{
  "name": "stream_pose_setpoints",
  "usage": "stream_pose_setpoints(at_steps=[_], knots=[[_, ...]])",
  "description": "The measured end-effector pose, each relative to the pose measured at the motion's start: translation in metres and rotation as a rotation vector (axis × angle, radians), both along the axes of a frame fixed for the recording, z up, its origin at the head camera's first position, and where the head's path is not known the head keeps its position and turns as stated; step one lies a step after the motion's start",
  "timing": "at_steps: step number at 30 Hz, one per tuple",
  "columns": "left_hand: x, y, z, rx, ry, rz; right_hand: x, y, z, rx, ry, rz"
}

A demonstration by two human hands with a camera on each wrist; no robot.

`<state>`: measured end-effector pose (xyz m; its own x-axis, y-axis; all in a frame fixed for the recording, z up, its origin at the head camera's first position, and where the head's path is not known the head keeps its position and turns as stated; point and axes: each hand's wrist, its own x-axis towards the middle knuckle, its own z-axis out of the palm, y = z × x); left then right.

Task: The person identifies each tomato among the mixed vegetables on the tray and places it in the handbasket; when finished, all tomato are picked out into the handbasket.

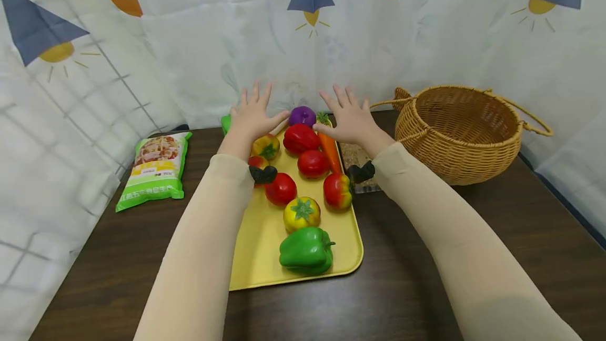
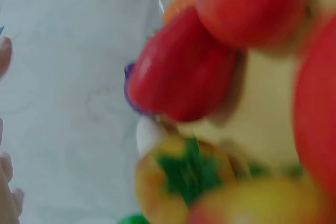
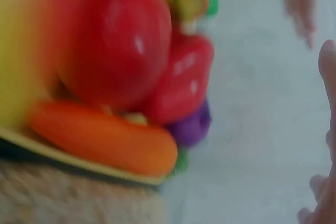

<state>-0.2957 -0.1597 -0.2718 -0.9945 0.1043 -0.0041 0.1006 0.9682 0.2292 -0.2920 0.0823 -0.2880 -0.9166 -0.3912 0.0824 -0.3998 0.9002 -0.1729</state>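
Note:
Both hands are held out over the far part of a yellow tray (image 1: 259,257) with their fingers spread, and neither holds anything. The left hand (image 1: 253,114) is above the tray's far left, near a yellow-orange tomato (image 1: 266,147). Over the far right is the right hand (image 1: 350,119), close above a carrot (image 1: 329,150). Between them lie a purple eggplant-like piece (image 1: 302,116), a red pepper (image 1: 300,138) and a red tomato (image 1: 313,163). Nearer are another red tomato (image 1: 281,189), a red-yellow fruit (image 1: 337,191), a yellow tomato (image 1: 301,213) and a green bell pepper (image 1: 306,250).
A wicker basket (image 1: 466,157) with side handles stands at the right. A green-and-white food packet (image 1: 158,167) lies left of the tray. Beside the tray's right edge, partly under the right arm, is a clear bag of brownish bits (image 1: 356,158). A patterned white curtain (image 1: 213,41) hangs behind.

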Motion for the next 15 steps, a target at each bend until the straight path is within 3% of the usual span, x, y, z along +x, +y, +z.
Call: stream_pose_setpoints(at_steps=[4,10,15], knots=[[0.013,-0.023,-0.007,0.084,-0.021,-0.003,0.026,0.005,-0.004,-0.079,-0.03,0.106],[0.036,-0.048,-0.021,0.098,-0.01,-0.061,0.06,0.023,-0.018,-0.184,-0.062,0.207],[0.059,-0.065,-0.04,0.135,-0.11,-0.074,0.08,0.031,-0.031,-0.235,-0.023,0.226]])
